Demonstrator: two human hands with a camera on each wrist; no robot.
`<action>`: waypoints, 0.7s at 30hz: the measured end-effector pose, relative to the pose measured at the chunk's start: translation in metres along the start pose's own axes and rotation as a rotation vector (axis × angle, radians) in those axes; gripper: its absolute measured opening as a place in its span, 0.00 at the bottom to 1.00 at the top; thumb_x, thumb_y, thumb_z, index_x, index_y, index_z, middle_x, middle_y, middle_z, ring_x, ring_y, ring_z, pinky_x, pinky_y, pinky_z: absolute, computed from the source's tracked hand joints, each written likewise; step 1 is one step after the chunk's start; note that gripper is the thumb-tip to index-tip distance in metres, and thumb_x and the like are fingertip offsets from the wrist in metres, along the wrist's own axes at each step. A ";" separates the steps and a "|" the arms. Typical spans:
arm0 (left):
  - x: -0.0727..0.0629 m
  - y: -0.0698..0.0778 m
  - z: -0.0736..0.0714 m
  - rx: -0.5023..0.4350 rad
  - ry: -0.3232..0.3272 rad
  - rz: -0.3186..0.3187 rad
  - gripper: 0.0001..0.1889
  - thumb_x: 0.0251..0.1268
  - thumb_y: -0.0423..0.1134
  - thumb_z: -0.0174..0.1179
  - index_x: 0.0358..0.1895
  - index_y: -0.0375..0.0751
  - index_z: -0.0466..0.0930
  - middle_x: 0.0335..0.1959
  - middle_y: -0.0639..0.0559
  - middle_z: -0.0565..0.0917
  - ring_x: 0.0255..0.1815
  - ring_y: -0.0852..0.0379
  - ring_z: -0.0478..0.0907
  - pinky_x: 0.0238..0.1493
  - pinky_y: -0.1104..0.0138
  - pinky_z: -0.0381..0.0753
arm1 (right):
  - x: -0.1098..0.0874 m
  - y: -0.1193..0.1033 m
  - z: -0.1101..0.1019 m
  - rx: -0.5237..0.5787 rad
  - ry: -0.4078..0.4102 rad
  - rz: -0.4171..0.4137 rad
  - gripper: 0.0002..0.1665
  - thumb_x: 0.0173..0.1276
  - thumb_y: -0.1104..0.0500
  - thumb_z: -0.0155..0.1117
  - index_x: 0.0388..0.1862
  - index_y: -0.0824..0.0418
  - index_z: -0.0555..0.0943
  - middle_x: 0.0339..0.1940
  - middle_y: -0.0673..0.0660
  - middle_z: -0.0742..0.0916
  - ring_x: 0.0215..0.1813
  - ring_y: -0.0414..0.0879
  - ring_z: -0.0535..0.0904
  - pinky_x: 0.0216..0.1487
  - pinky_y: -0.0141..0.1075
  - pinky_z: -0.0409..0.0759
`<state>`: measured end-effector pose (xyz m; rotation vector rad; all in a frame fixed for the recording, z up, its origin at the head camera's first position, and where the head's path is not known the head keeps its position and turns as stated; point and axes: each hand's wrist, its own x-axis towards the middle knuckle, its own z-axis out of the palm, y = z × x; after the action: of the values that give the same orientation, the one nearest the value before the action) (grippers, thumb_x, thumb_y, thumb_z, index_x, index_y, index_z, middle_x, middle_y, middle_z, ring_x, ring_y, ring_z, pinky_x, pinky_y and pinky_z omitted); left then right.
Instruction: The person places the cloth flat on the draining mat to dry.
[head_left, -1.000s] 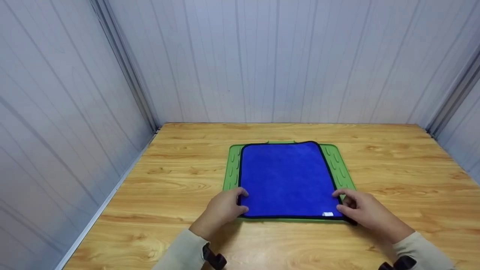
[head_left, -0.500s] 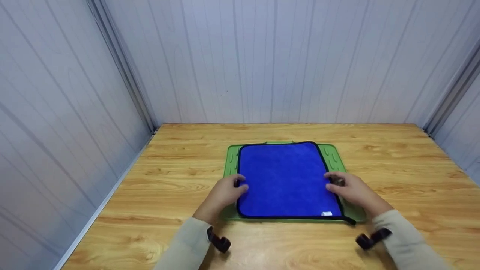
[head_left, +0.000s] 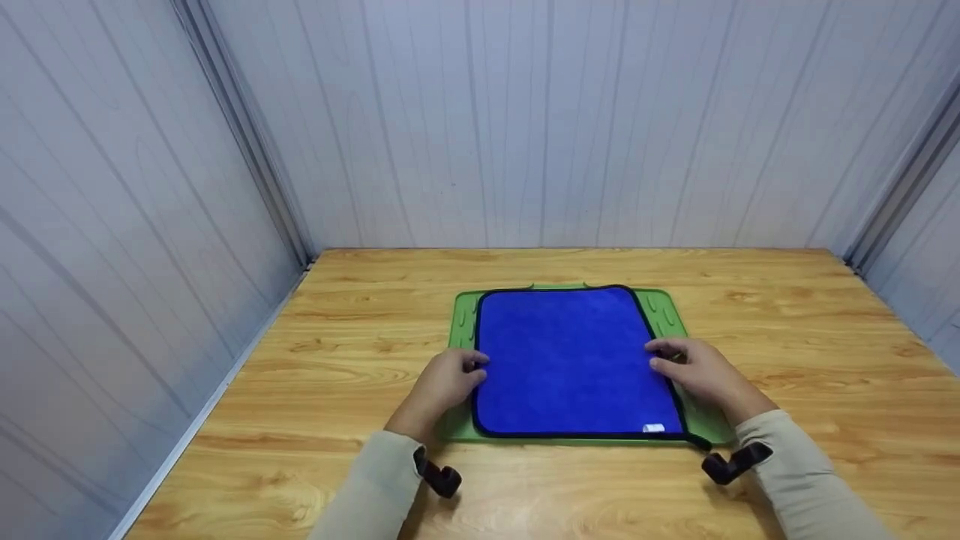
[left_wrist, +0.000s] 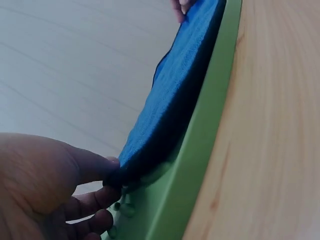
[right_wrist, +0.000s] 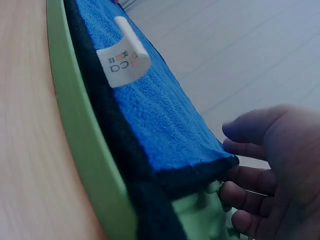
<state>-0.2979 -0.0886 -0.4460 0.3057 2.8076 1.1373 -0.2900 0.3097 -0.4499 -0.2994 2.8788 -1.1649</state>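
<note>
A blue towel (head_left: 566, 367) with a black border lies spread over a green plastic tray (head_left: 463, 315), whose sides show past it. My left hand (head_left: 442, 382) is at the towel's left edge; in the left wrist view its thumb is on top and fingers are at and below the border, pinching it. Opposite, my right hand (head_left: 705, 373) holds the right edge, its thumb above and several fingers under the border. A white tag (right_wrist: 125, 60) curls up near the towel's close right corner. A black strip of the border trails past that corner.
The tray sits on a wooden table (head_left: 345, 420). Pale panelled walls (head_left: 525, 135) stand behind the table and along both sides. Small raised ridges mark the tray's surface beside the towel.
Both hands have slid away from me along the towel's side edges, from the near corners to about mid-side. The towel and tray stay nearly in place.
</note>
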 end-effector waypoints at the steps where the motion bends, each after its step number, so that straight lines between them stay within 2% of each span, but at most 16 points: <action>1: 0.001 0.000 0.000 0.004 0.000 -0.002 0.14 0.73 0.34 0.61 0.57 0.42 0.85 0.49 0.45 0.85 0.47 0.52 0.79 0.50 0.57 0.80 | 0.000 0.001 -0.001 -0.011 0.004 -0.006 0.21 0.75 0.57 0.62 0.61 0.67 0.81 0.54 0.65 0.85 0.51 0.55 0.79 0.52 0.47 0.77; 5: 0.003 0.001 0.001 0.001 -0.005 -0.004 0.13 0.72 0.33 0.61 0.56 0.42 0.86 0.43 0.48 0.83 0.41 0.52 0.77 0.42 0.60 0.79 | 0.000 0.002 -0.003 -0.039 0.017 0.008 0.19 0.73 0.59 0.64 0.59 0.67 0.83 0.50 0.63 0.86 0.49 0.55 0.80 0.50 0.47 0.78; 9: 0.003 0.002 0.000 -0.005 -0.024 -0.008 0.15 0.70 0.33 0.63 0.58 0.42 0.85 0.46 0.46 0.83 0.43 0.52 0.77 0.43 0.59 0.79 | -0.001 0.004 -0.006 -0.043 0.007 0.027 0.20 0.71 0.59 0.67 0.59 0.66 0.83 0.46 0.61 0.86 0.46 0.53 0.80 0.47 0.44 0.78; 14: 0.003 0.001 -0.001 0.018 -0.029 -0.019 0.16 0.69 0.32 0.64 0.58 0.42 0.84 0.44 0.46 0.82 0.41 0.51 0.77 0.42 0.58 0.79 | -0.001 0.006 -0.006 -0.082 0.008 0.029 0.15 0.70 0.60 0.67 0.52 0.67 0.85 0.41 0.58 0.87 0.43 0.51 0.80 0.43 0.42 0.78; 18: 0.002 -0.001 -0.003 0.038 -0.028 -0.007 0.16 0.70 0.33 0.63 0.59 0.42 0.83 0.42 0.47 0.82 0.39 0.52 0.77 0.39 0.60 0.78 | 0.000 0.003 -0.007 -0.104 -0.003 0.028 0.14 0.70 0.60 0.67 0.51 0.67 0.86 0.40 0.58 0.87 0.43 0.51 0.81 0.44 0.43 0.79; 21: -0.001 -0.001 -0.008 0.051 -0.027 -0.009 0.17 0.71 0.35 0.62 0.61 0.41 0.82 0.41 0.48 0.83 0.37 0.53 0.78 0.38 0.61 0.78 | 0.000 -0.006 -0.013 -0.119 -0.005 0.027 0.17 0.72 0.58 0.65 0.53 0.68 0.85 0.43 0.59 0.87 0.46 0.53 0.81 0.45 0.43 0.79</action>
<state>-0.2986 -0.0950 -0.4406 0.3101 2.8150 1.0539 -0.2907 0.3142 -0.4369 -0.2650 2.9434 -0.9890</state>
